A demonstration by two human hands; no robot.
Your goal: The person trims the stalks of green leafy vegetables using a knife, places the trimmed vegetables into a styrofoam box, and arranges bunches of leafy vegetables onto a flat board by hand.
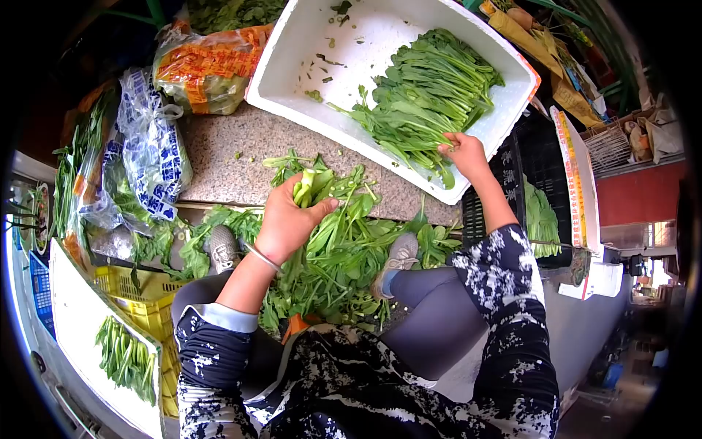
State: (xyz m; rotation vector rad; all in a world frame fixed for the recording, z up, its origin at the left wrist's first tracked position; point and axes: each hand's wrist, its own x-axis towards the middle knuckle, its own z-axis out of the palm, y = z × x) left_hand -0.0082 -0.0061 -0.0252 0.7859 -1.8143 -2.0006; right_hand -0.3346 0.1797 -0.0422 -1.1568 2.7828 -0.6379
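Note:
My left hand [287, 216] is closed around a few leafy green stalks [313, 184], their pale cut ends pointing up between thumb and fingers. Over the near right wall of a white foam box [329, 124], my right hand [465, 155] pinches the stem end of leafy greens at the edge of a neatly laid pile [431, 95]. The stems of that pile mostly face right. Below my hands, a loose heap of leafy greens [344, 252] covers the ground between my shoes.
A speckled stone slab [227, 157] lies under the foam box. Bagged vegetables [212, 66] and a blue-printed plastic bag [152, 139] stand at left. A second white box [80, 293] holds more greens beside yellow crates [135, 293]. A black crate [537, 183] is at right.

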